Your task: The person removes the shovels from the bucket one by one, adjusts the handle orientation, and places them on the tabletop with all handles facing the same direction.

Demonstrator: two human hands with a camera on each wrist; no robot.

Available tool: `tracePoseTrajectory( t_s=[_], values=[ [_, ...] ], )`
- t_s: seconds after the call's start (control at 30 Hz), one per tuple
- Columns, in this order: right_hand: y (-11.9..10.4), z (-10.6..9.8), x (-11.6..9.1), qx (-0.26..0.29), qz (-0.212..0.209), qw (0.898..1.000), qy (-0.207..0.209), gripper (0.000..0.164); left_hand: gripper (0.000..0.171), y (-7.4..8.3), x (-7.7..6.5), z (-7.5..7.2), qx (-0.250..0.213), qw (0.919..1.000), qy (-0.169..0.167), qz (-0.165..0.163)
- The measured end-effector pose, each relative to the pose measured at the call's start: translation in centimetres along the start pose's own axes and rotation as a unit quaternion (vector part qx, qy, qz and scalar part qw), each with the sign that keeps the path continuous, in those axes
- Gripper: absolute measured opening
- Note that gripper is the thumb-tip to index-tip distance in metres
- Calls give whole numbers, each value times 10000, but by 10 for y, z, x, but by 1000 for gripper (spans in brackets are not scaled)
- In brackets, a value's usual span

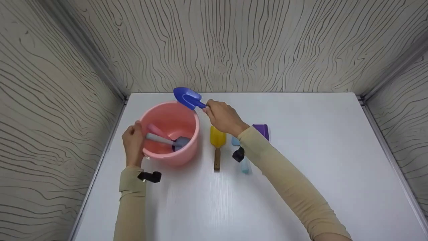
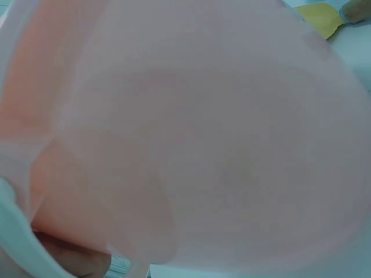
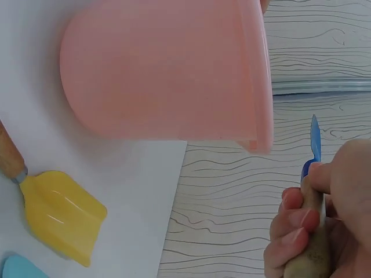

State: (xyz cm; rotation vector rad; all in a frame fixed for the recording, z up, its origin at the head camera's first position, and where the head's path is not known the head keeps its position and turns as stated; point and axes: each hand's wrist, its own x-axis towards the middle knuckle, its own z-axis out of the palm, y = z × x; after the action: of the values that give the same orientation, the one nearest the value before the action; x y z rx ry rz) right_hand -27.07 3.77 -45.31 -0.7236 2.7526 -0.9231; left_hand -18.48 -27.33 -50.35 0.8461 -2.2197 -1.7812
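A pink bucket (image 1: 182,157) stands on the left of the white table, its left rim gripped by my left hand (image 1: 132,143). Inside the bucket lie tools with a pink handle (image 1: 157,130) and a grey handle (image 1: 158,139); a grey-blue blade (image 1: 182,142) shows there. My right hand (image 1: 225,117) holds a blue hand trowel (image 1: 187,97) by its wooden handle (image 3: 310,255), the blade above the bucket's far right rim. In the left wrist view the bucket wall (image 2: 203,145) hides most of the left hand.
To the bucket's right lies a yellow shovel (image 1: 218,136) with a wooden handle. Light blue pieces (image 1: 245,166) and a purple object (image 1: 262,131) are partly covered by my right arm. Wood-patterned walls (image 1: 234,47) stand around the table (image 1: 314,140).
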Motion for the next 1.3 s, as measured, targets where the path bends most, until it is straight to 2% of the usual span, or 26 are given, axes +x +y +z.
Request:
tracePoseTrajectory(
  t_s=[0.23, 0.53, 0.93, 1.17, 1.3],
  values=[
    [16, 0, -21, 850, 97, 9959, 293, 27, 50, 1, -2, 1, -21, 10000, -11, 17],
    [55, -6, -55, 1261, -135, 9871, 978, 27, 50, 1, -3, 5, -108, 9998, -131, -76],
    [91, -10, -96, 1042, 218, 9819, 1569, 35, 48, 0, -1, 2, -91, 9999, -48, -17],
    [112, -5, -117, 899, 471, 9729, 2078, 31, 50, -1, -2, 2, -144, 9998, -67, 146],
    [124, 0, -130, 953, 704, 9694, 2152, 31, 51, -2, -2, 2, -128, 9998, -78, 136]
  ],
)
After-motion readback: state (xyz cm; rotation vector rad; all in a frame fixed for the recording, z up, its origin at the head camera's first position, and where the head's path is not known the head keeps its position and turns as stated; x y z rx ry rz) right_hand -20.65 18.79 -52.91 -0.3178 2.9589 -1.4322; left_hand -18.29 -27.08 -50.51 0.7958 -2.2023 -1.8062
